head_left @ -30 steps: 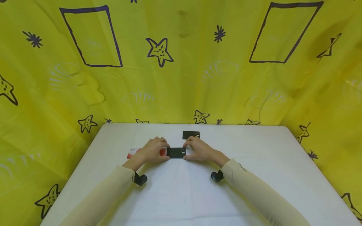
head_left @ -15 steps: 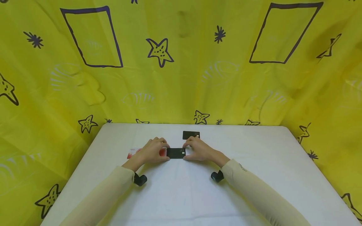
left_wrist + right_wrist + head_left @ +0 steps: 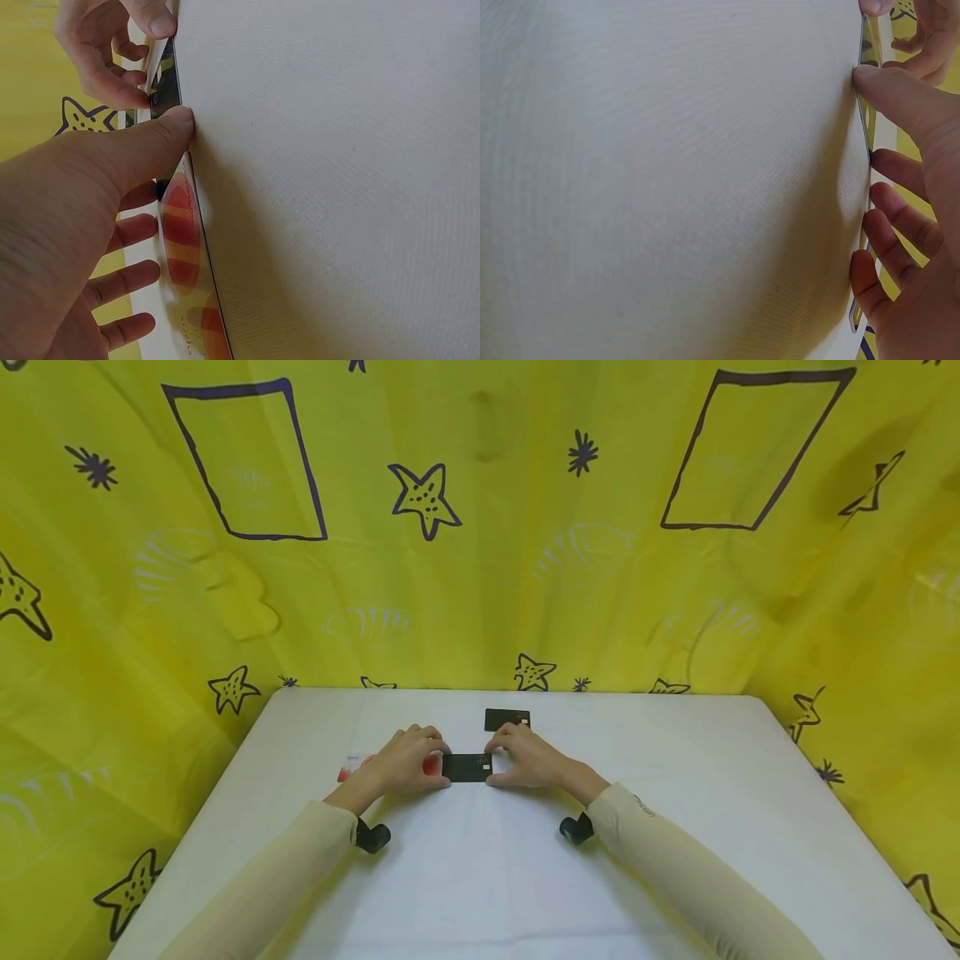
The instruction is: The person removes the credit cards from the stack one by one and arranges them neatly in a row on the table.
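Note:
Flat on the white table lies a black bank card [image 3: 467, 768] with a small light chip near its right end. My left hand [image 3: 408, 762] pinches its left end, thumb on the near edge and index finger on the far edge. At the other end my right hand [image 3: 531, 758] does the same. Under and behind my left hand is a red and white card [image 3: 352, 767], partly hidden; the left wrist view shows the red card [image 3: 182, 232] end to end with the black one. Beyond my right fingers rests a second black card [image 3: 506, 718].
The white table [image 3: 480, 877] reaches back to a yellow curtain [image 3: 495, 593] with starfish drawings, which also hangs along both sides. Dark wrist-worn devices sit under the left wrist [image 3: 372, 837] and the right wrist [image 3: 576, 828].

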Demonstrator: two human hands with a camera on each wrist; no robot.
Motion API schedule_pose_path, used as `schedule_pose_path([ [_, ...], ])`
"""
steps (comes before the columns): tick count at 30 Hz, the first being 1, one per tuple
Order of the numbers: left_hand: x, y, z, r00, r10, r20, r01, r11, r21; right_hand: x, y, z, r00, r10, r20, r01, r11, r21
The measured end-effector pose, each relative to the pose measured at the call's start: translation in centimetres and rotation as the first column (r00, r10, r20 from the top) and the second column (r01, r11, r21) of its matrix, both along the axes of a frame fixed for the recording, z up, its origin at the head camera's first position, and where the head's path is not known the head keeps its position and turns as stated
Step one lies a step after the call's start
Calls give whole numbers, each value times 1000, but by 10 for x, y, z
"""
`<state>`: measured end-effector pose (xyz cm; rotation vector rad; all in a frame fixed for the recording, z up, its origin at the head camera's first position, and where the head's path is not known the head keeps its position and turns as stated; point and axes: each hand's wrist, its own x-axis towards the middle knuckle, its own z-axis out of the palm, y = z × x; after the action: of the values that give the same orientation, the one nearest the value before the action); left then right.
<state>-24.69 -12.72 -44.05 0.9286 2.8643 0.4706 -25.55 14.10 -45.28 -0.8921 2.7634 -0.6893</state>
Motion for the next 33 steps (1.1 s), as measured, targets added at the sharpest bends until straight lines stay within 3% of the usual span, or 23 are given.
schedule_pose_path([
  [19,0,1,1,999,25,24,-24,1000,-9,-1,1,0,1000,10,14,-10,1000,4],
  [25,-1,2,4,999,28,44,-28,999,-16,-2,1,6,999,34,31,-34,999,4],
  [33,-6,3,8,999,4,32,-3,1000,-16,-7,2,16,998,70,-8,-70,997,-15],
])
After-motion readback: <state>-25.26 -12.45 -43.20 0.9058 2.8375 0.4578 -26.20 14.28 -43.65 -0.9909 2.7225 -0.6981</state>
